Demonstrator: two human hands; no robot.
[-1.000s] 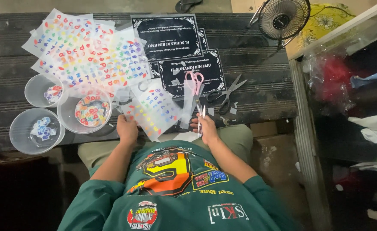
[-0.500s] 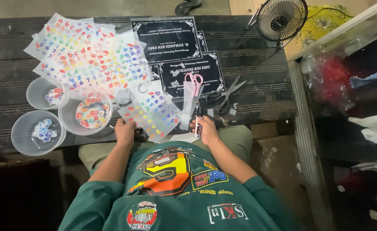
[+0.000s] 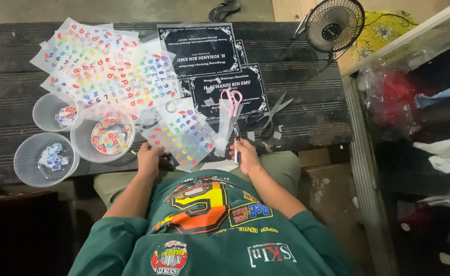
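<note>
- Sticker sheet (image 3: 184,138) sits at centre frame, just above the person's lap, overhanging the near edge of the dark table (image 3: 296,117); it carries rows of small coloured letters and shapes.
- Left hand (image 3: 149,158) is closed on the sheet's lower left edge, thumb over it, fingers under. The hold is only at one corner, so the sheet could sag or twist.
- Right hand (image 3: 245,156) is closed around a thin tool (image 3: 235,134) that points up the frame; I cannot tell whether it is a blade or tweezers. A pale strip (image 3: 224,130) hangs beside its tip, touching the sheet's right edge.
- If the tool is sharp, a slip toward the left hand or the lap could nick skin or cloth, since both hands work close together off the table edge.
- The strip looks loose; it could stick to the wrong spot or drop to the floor.
- Three clear tubs (image 3: 107,135) at left hold cut pieces and stand near the front edge; an elbow or a dragged sheet could tip them and scatter the bits.
- More sheets (image 3: 102,66) are stacked in the upper left, overlapping; pulling one could shift the rest onto the tubs.
- Pink scissors (image 3: 231,97) and grey scissors (image 3: 268,115) lie on black cards (image 3: 199,46) just above the right hand; reaching over them risks a snag.
- A fan (image 3: 335,25) at upper right could blow light scraps away, if it is running, which I cannot tell.
</note>
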